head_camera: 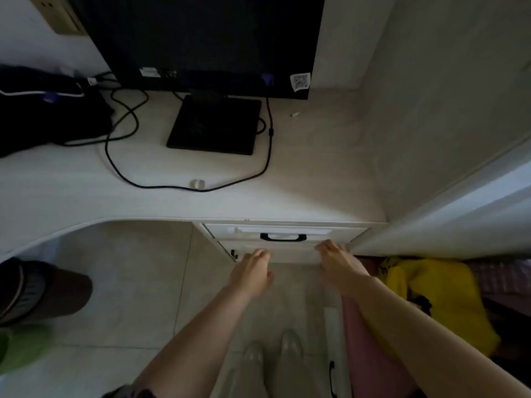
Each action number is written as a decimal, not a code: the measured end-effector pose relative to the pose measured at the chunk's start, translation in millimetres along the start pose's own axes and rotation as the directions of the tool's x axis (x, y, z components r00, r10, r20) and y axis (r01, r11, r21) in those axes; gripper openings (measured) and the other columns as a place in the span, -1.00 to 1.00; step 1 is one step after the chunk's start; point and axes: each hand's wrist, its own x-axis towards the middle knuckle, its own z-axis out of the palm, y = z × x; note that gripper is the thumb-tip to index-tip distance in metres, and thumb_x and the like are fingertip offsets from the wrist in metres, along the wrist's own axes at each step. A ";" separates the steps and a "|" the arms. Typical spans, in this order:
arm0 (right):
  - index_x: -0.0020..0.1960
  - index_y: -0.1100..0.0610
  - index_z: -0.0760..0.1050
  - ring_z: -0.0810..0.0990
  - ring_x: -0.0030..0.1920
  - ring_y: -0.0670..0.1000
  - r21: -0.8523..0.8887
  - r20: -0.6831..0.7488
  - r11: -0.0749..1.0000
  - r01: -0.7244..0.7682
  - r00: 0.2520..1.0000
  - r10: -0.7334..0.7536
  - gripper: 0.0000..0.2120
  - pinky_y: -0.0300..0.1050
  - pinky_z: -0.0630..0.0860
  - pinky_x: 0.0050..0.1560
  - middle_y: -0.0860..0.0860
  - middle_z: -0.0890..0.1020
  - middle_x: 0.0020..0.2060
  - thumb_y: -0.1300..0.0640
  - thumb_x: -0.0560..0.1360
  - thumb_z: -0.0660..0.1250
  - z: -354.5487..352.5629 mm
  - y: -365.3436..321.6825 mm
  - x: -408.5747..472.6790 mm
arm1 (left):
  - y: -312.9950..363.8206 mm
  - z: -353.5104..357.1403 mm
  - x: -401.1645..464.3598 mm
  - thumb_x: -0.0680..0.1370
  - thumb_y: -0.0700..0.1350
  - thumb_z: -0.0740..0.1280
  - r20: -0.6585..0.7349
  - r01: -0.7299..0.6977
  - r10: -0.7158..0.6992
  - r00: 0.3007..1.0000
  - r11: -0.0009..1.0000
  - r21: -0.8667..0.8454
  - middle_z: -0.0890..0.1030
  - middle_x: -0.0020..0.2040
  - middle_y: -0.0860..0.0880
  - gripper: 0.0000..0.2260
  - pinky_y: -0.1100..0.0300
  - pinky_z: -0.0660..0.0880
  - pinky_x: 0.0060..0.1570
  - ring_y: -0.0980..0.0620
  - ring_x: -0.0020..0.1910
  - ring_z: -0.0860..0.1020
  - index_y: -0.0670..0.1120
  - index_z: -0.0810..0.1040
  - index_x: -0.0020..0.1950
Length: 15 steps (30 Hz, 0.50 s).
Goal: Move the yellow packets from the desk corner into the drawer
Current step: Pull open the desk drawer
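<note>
Both hands are set against the drawer front; no yellow packets can be seen on the worktop.

In the head view, the left hand and right hand are laid with fingers extended on the lower drawer at lower centre, gripping nothing, probably to push it closed. The packets cannot be made out; they may be inside. Higher up, the pale worktop carries a monitor and cable; tiled floor lies below.

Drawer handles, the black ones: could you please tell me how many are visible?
2. One black handle is on the top drawer front under the desk edge; another shows low down, right of the shoes. Others may be hidden.
</note>
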 end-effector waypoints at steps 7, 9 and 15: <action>0.39 0.13 0.29 0.47 0.28 0.15 -0.060 0.083 0.988 0.143 0.987 -0.138 -0.55 0.07 0.53 0.10 0.06 0.37 0.34 0.22 0.51 0.18 12.1 10.1 68.5 | -10.4 26.1 48.6 0.57 -0.19 0.17 -0.017 0.108 -0.113 0.993 0.978 -0.177 0.24 0.53 0.00 -0.51 0.01 0.35 0.36 -0.06 0.45 0.29 -0.05 0.24 0.52; 0.43 0.11 0.24 0.48 0.26 0.15 -0.107 0.083 0.984 0.140 0.988 -0.131 -0.52 0.05 0.53 0.00 0.04 0.35 0.36 0.21 0.52 0.17 15.9 8.7 75.6 | -12.8 32.4 60.2 0.56 -0.18 0.19 -0.033 0.114 -0.122 0.992 0.974 -0.194 0.28 0.51 0.00 -0.52 0.02 0.36 0.36 -0.06 0.43 0.32 -0.05 0.29 0.49; 0.52 0.05 0.07 0.34 0.31 0.17 -0.216 0.084 0.974 0.063 0.995 -0.045 -0.36 0.03 0.56 0.00 0.04 0.14 0.45 0.21 0.51 0.24 32.2 1.3 78.7 | -8.1 26.0 81.3 0.55 -0.20 0.24 0.257 0.485 -0.585 0.769 0.273 -0.830 0.63 -0.10 -0.11 -0.89 0.00 0.55 0.05 -0.13 -0.10 0.63 -0.11 0.54 -0.13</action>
